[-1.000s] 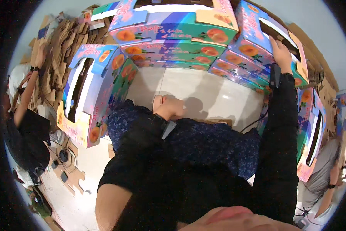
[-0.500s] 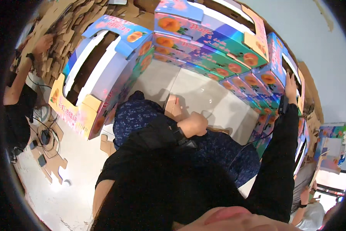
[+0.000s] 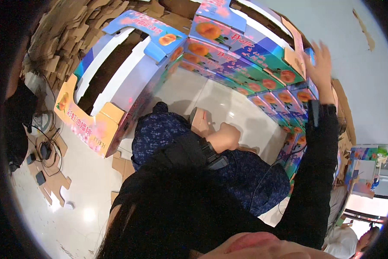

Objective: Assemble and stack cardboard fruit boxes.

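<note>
My right hand [image 3: 321, 67] is raised at the right with its fingers spread. It is in front of or over the top of a printed fruit carton [image 3: 304, 93] at the end of a stack; whether it touches the carton I cannot tell. Close to my lap, my left hand [image 3: 225, 137] is curled into a loose fist beside my knee, with nothing showing in it. Beyond my knees stands a row of stacked blue, pink and green cartons [image 3: 250, 49] with peach pictures. To the left is a larger-looking carton [image 3: 159, 41] with an oblong opening in its top.
Flattened brown cardboard [image 3: 73, 36] is piled at the back left. A black cable [image 3: 47, 149] and cardboard scraps [image 3: 51, 181] lie on the pale floor [image 3: 88, 216]. A person in dark clothes [image 3: 19, 125] is at the left edge, another in white [image 3: 342, 241] at the lower right.
My right hand has lifted off the right-hand carton and moved up and away, its fingers spreading. My left hand stays in a fist. The person at the left has drawn their arm back.
</note>
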